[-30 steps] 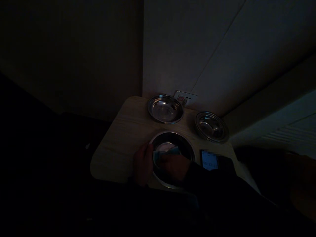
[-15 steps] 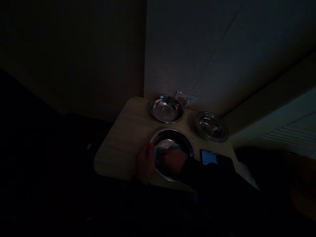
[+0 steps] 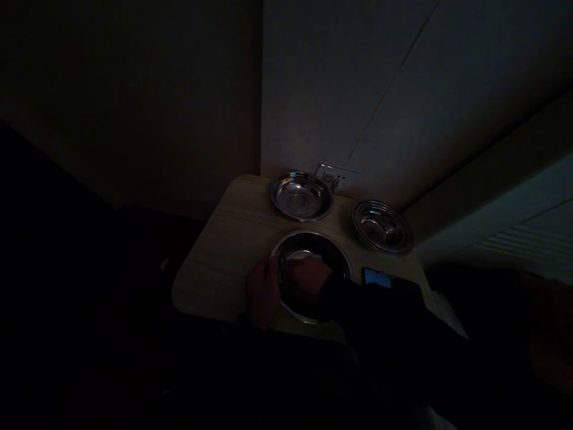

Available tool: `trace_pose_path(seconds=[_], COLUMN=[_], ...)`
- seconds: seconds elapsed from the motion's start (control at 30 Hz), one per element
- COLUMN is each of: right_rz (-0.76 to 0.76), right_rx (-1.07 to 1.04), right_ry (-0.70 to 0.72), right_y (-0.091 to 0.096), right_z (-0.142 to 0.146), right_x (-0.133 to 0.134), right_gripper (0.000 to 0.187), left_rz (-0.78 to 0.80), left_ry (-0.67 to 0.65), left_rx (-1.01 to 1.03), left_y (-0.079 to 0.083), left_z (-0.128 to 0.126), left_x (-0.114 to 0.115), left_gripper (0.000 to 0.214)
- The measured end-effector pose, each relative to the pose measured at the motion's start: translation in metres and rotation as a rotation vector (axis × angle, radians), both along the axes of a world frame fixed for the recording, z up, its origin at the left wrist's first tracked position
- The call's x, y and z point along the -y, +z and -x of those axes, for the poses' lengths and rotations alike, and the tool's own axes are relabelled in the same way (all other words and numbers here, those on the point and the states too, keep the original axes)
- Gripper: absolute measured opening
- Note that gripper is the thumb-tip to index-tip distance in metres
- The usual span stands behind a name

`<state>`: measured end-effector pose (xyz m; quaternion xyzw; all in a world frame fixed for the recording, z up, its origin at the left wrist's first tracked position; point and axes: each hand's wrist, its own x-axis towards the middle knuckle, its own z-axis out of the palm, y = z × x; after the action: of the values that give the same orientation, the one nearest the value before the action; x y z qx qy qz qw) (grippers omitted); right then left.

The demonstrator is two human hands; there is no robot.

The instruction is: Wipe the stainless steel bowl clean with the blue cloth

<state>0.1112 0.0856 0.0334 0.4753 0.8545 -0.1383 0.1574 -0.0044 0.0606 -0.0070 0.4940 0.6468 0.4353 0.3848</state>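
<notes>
Head view shows a round, shiny steel bowl, dimly lit.

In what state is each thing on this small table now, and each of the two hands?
large bowl: upright, gripped at its rim.
left hand: closed on the large bowl's near-left rim.
right hand: inside the large bowl, pressing the cloth.
cloth: crumpled, mostly hidden under the right hand.
far bowl: upright, empty, untouched.
right bowl: upright, untouched.
phone: flat, screen lit.
</notes>
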Motion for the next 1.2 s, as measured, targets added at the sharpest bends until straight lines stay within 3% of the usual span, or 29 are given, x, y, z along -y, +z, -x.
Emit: trace_pose_path(seconds=[0.13, 0.37, 0.6, 0.83, 1.03, 1.2], right_rz=[-0.058, 0.018, -0.072, 0.026, -0.073, -0.142], right_rx=[0.008, -0.011, -0.009, 0.001, -0.015, 0.019], right_ry=[-0.08, -0.013, -0.096, -0.012, -0.077, -0.131], right_y=[0.001, 0.001, -0.001, 0.002, -0.003, 0.012], right_z=[0.008, 0.004, 0.011, 0.003, 0.009, -0.009], right_x=[-0.014, 0.007, -0.017, 0.009, -0.017, -0.03], right_gripper=[0.03, 0.024, 0.031, 0.022, 0.031, 0.028], left_rz=[-0.005, -0.003, -0.017, -0.022, -0.021, -0.015], left_ry=[0.02, 0.06, 0.065, 0.111, 0.071, 0.129], left_rx=[-0.033, -0.045, -0.022, -0.031, -0.019, -0.028], left_y=[-0.002, -0.001, -0.003, -0.001, -0.001, -0.002], left_z=[0.001, -0.001, 0.0, -0.005, -0.002, -0.003], left_x=[-0.001, -0.003, -0.003, -0.002, 0.0, 0.003], left_gripper=[0.036, 0.035, 0.035, 0.033, 0.031, 0.032])
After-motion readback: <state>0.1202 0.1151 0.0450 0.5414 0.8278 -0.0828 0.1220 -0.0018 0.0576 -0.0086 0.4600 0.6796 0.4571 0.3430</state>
